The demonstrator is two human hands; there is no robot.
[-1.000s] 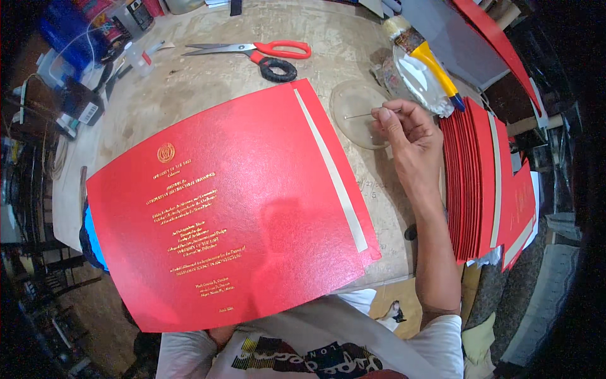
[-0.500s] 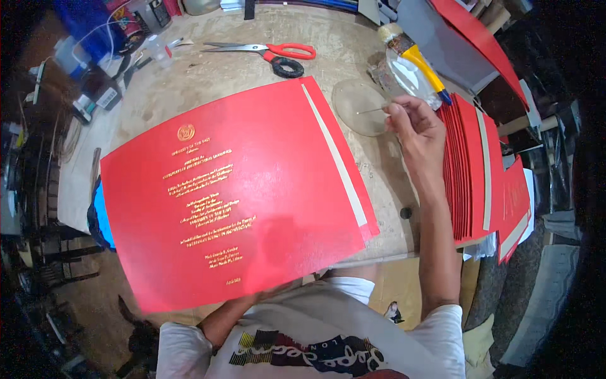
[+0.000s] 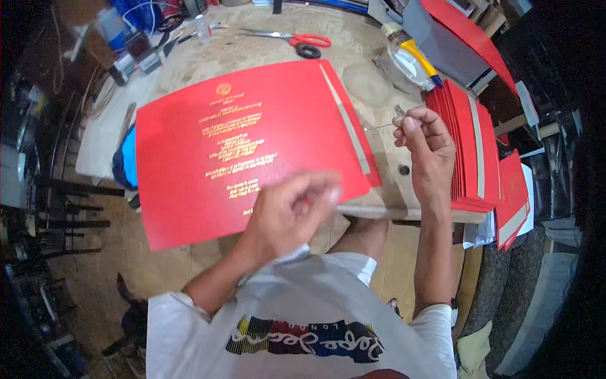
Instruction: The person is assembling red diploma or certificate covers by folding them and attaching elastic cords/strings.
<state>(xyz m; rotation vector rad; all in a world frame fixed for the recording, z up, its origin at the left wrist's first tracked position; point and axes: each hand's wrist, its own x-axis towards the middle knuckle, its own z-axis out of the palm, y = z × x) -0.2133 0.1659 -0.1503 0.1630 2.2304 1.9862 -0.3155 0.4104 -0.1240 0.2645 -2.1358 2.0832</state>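
Note:
A large red cover [image 3: 189,164] with gold lettering and a pale strip near its right edge lies on the table, overhanging the near edge. Another red sheet shows from beneath its right side. Over its lower right part is my left hand [image 3: 284,215], blurred, fingers loosely curved and apart from the thumb, with nothing visible in them. To the right of the cover, my right hand [image 3: 429,142] is raised and pinches a thin needle-like tool [image 3: 382,126] between thumb and fingers. Its fine tip points left toward the cover's strip.
Red-handled scissors [image 3: 303,43] lie beyond the cover. A yellow-handled brush [image 3: 416,57] rests across a container [image 3: 404,66] at far right. Stacked red covers [image 3: 464,145] stand right of my right hand. Bottles [image 3: 142,50] and a cable crowd the far left.
My left hand, hidden beneath the cover before, has come up over its lower right part. My right hand keeps the thin tool, now lower and nearer me. The whole view has shifted somewhat.

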